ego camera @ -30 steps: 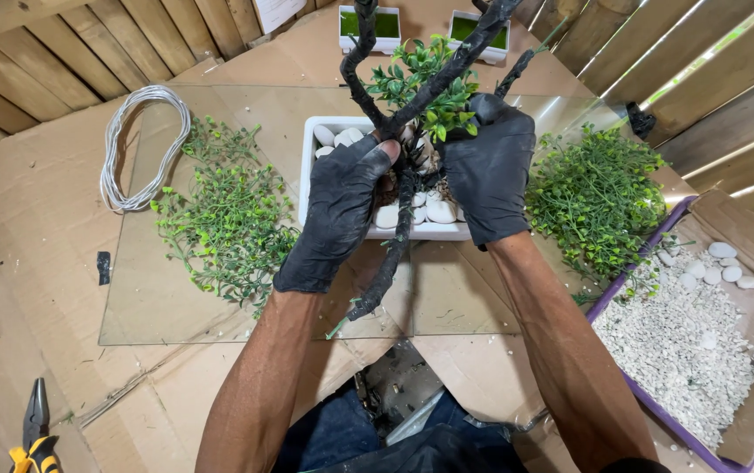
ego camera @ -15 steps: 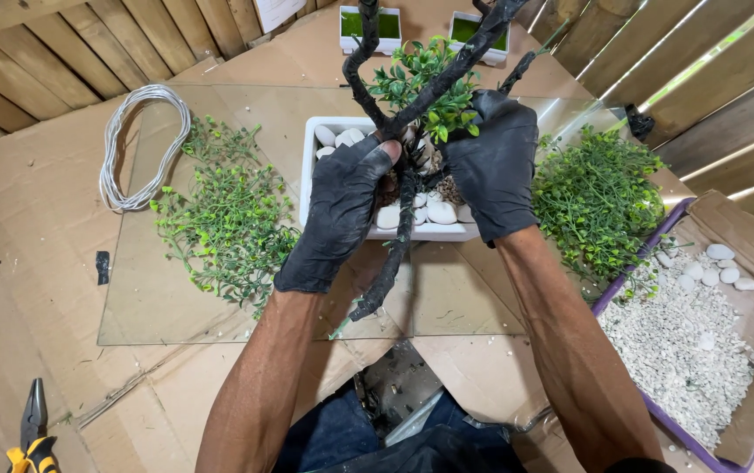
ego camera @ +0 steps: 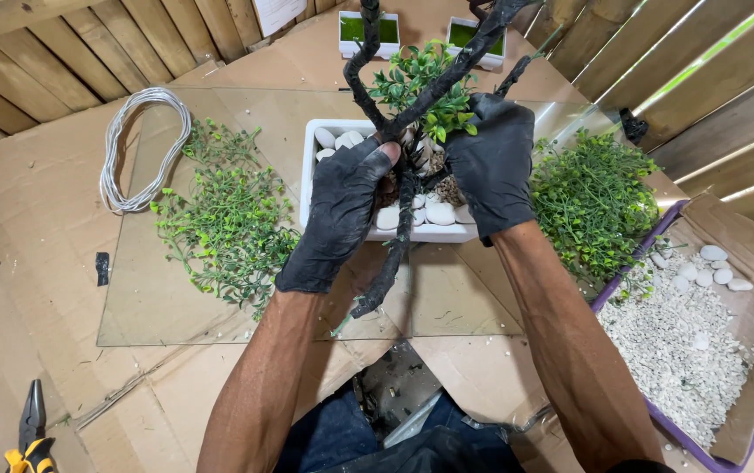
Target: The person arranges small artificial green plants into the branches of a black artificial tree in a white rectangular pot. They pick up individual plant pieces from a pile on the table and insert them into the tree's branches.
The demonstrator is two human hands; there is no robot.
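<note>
A makeshift craft workshop for artificial plants: wooden slat walls [ego camera: 61, 61] from nine to three o'clock, flattened cardboard [ego camera: 26, 210] as work surface, a wire coil [ego camera: 136, 144] at ten, pliers [ego camera: 31, 434] at seven, a gravel box [ego camera: 683, 342] at four

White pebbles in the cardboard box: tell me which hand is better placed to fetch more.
Probably the right hand: the cardboard box of white pebbles lies on its side, beyond the right forearm. The left hand grips the dark branch, farther away.

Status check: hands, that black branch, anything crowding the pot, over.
Left hand and right hand, gloved, grip black branch. Branch stands in white pot among pebbles. Loose greenery beside the pot, not touching.
</note>
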